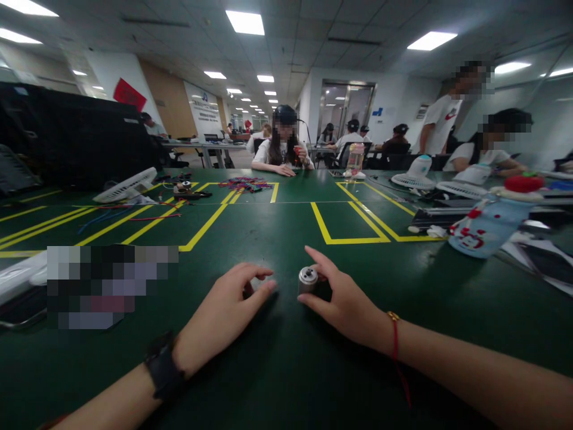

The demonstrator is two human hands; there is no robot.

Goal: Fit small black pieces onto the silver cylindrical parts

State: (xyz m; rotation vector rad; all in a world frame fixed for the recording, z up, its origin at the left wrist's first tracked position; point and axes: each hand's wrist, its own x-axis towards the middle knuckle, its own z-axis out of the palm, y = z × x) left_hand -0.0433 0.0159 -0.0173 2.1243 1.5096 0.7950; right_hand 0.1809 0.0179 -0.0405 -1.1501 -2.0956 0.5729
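Observation:
On the green table my right hand pinches a small silver metal cylinder between thumb and forefinger, the cylinder standing upright on the surface. My left hand rests just to its left with the fingers curled over a small object that is mostly hidden; a dark and pale bit shows under the fingertips. A black watch sits on my left wrist, a red cord on my right wrist.
Yellow tape lines mark boxes on the table. White fans, cables, a colourful pile, a blue bottle and papers lie around. A person sits opposite; others sit and stand at the right.

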